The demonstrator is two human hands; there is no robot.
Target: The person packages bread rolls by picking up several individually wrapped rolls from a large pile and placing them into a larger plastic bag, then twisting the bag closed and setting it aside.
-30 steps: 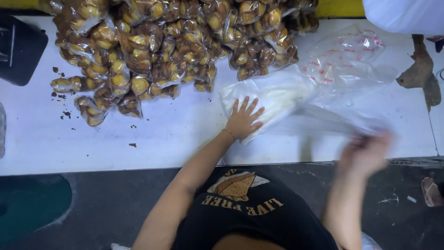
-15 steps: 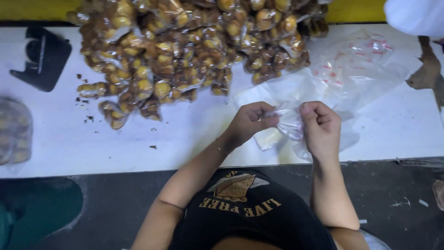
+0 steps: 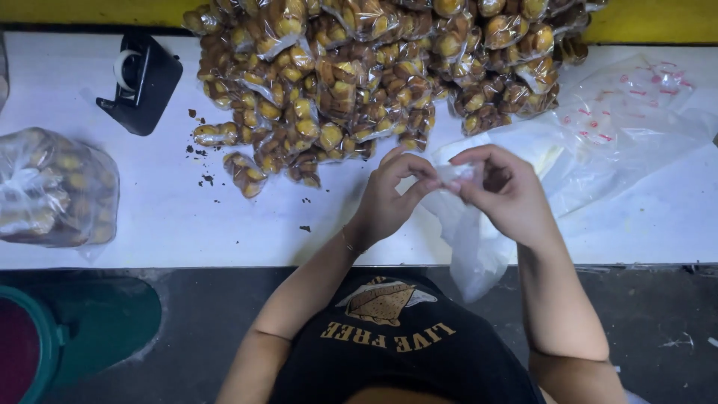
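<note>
Tabletop (image 3: 172,224), white, under heaped snack packs (image 3: 359,67). Clear bag (image 3: 471,239) drooping over near edge, mouth pinched between left hand (image 3: 389,198) and right hand (image 3: 508,191), both grips clamped on it. Tape dispenser (image 3: 142,82) far left.

Free room: bare white table (image 3: 172,217) between filled bag (image 3: 56,191) at left and the hands, crumbs only. Obstacles: heap of wrapped pastries (image 3: 359,67) across the far side; black tape dispenser (image 3: 142,82) far left; loose clear bags (image 3: 621,127) covering the right; green bin (image 3: 37,352) below the table edge.
</note>
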